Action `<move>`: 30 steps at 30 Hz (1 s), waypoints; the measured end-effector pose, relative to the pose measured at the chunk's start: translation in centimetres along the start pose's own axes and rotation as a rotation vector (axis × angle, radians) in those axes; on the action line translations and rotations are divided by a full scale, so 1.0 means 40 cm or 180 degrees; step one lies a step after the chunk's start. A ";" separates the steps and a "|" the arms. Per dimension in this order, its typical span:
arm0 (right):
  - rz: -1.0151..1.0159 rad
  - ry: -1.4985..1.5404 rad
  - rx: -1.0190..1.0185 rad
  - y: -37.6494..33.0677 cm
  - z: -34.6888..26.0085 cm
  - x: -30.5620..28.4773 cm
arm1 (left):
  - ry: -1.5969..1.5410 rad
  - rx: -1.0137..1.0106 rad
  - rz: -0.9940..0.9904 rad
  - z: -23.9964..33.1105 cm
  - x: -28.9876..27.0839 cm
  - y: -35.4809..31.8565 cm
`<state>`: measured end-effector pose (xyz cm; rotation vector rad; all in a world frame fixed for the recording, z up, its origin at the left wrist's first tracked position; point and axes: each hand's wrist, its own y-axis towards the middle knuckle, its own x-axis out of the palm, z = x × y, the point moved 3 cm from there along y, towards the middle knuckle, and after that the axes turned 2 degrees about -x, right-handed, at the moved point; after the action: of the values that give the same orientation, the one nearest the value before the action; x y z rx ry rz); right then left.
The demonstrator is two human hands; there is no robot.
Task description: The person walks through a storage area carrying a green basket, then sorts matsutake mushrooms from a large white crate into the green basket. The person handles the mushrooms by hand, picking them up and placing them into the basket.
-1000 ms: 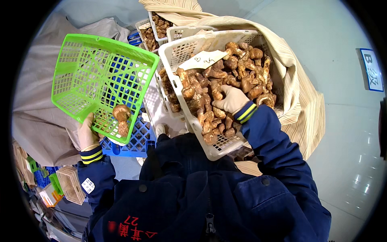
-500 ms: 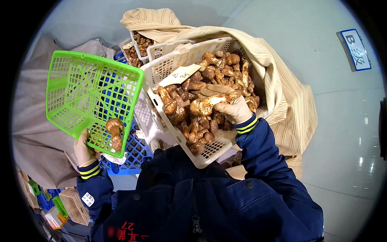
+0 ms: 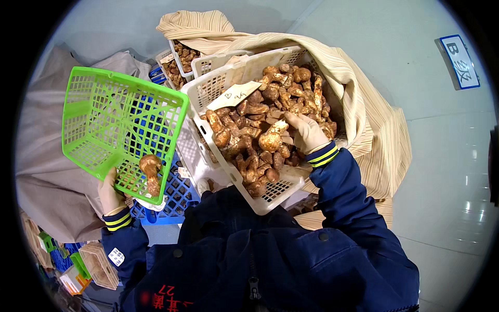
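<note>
My left hand (image 3: 108, 188), in a pale glove, grips the near edge of a green plastic basket (image 3: 174, 139), tilted toward me. One brown mushroom (image 3: 150, 173) with a thick stem lies inside it. At the right, my gloved right hand (image 3: 309, 134) is over a white plastic crate (image 3: 215, 147) heaped with brown mushrooms (image 3: 252, 109). Its fingers are curled round a large pale-stemmed mushroom (image 3: 271, 139), just above the heap; part of the grip is hidden. A cream paper tag (image 3: 233, 95) with handwriting rests on the pile's left side.
Striped beige cloth (image 3: 358, 104) drapes round the white crate's far and right sides. Smaller crates of mushrooms (image 3: 185, 57) stand behind. Below the green basket is a blue lattice crate (image 3: 174, 200). Grey cloth (image 3: 44, 156) covers the left; a blue-edged sign (image 3: 459, 62) lies far right.
My right hand has turned and shifted slightly, and the mushroom in it now points stem-up instead of lying sideways. The green basket has moved slightly right.
</note>
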<state>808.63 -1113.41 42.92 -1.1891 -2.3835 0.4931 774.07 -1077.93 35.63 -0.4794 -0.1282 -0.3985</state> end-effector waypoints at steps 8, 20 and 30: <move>0.0503 -0.0408 -0.0104 0.038 0.006 0.003 | -0.0016 0.0127 0.0188 -0.003 -0.032 -0.022; -0.0962 -0.1620 -0.1333 -0.019 -0.144 0.423 | 0.1577 0.0410 0.0230 0.007 -0.006 -0.042; -0.1606 -0.2333 -0.1785 0.129 -0.018 0.613 | 0.1467 0.0297 0.0177 -0.017 0.003 -0.035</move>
<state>799.17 -1090.46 46.31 -0.5696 -3.4702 0.0789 773.65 -1079.44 35.67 -0.2888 0.3107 -0.4369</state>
